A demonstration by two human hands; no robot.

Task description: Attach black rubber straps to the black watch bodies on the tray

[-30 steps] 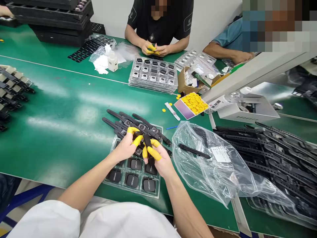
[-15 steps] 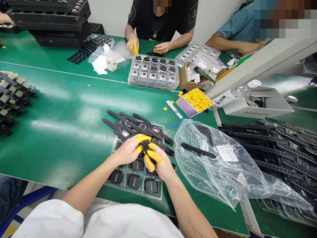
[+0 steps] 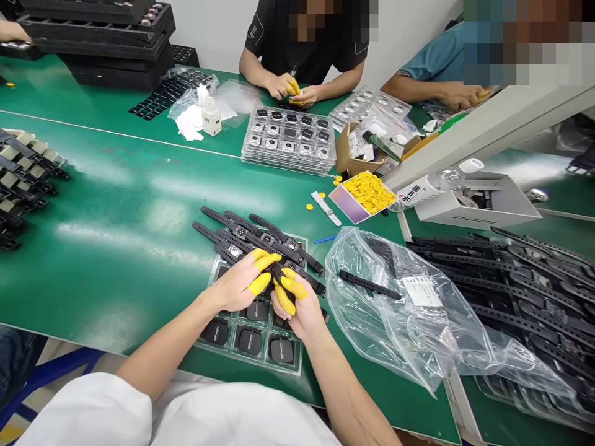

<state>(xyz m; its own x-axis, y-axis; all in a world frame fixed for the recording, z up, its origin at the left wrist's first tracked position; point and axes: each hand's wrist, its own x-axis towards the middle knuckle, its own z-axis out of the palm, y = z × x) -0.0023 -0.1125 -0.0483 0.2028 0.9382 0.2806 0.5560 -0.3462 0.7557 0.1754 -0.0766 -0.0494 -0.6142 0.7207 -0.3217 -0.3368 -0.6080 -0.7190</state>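
Observation:
My right hand (image 3: 302, 306), with yellow finger cots, is closed around a black watch strap (image 3: 277, 271). Whether a watch case is attached to it is hidden by my fingers. My left hand (image 3: 239, 282), also in yellow finger cots, pinches the strap's other side between thumb and fingers. Both hands are above a clear plastic tray (image 3: 297, 365) whose compartments hold black square watch bodies (image 3: 250, 341). Just beyond my fingers, several black watches with straps (image 3: 267, 238) lie across the tray's far part, backs up.
A clear plastic bag (image 3: 372, 334) with a loose black strap (image 3: 369, 285) on it lies to the right. Further right are piled straps (image 3: 525, 272). Ahead stand a box of yellow finger cots (image 3: 369, 192), a bottle (image 3: 437, 179) and stacked trays (image 3: 288, 158). Two co-workers sit opposite.
My left thumb and fingers have spread slightly and shifted a little on the strap. The co-worker opposite has brought both hands together. The view has moved slightly.

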